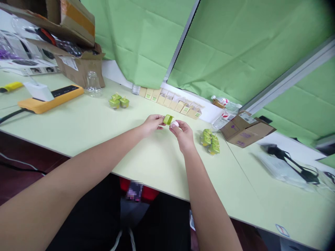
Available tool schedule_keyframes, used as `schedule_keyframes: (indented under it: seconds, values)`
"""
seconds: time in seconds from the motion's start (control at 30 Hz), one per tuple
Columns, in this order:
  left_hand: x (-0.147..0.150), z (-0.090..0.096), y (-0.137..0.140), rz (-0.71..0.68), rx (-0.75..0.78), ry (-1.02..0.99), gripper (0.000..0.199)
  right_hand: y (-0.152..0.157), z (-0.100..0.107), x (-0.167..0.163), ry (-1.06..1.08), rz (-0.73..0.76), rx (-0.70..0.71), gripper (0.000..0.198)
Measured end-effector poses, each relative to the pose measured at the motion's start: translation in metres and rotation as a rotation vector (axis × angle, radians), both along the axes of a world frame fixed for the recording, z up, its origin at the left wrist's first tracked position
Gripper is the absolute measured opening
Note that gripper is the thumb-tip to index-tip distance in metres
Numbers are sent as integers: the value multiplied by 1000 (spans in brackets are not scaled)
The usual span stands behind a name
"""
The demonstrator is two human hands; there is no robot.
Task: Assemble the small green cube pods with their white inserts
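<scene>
Above the middle of the table, my left hand [154, 124] pinches a small green lid [168, 120], its hollow side turned to the right. Close beside it, my right hand [184, 134] grips a small white rounded piece [174, 123] between thumb and fingers. Lid and white piece almost meet; whether they touch I cannot tell. To the left stands a group of small clear containers with green lids [119, 101]. Another cluster of green-lidded containers [210, 141] sits to the right of my right hand.
A row of small tan boxes [171, 100] lines the table's back edge. An orange power strip [52, 99] with a white plug, a clear plastic bottle [93, 84] and cardboard boxes [78, 66] are at the left. An open carton [246, 130] and black cable [293, 164] lie right.
</scene>
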State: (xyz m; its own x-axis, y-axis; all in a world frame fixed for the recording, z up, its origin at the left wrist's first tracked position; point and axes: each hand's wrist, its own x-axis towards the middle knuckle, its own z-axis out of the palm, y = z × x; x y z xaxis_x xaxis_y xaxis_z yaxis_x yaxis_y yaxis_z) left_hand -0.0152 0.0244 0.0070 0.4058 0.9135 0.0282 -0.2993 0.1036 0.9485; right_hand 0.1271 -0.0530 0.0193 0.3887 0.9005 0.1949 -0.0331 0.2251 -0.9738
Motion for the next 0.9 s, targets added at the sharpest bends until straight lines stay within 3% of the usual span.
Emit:
schedule_keyframes:
  seconds: [0.27,0.9]
  values:
    - [1,2,-1,41,-9,1,14,0,3,1,39,10,10,45]
    - [3,4,-6,94,99,56,15,1,-2,0,-128,-8,58,42]
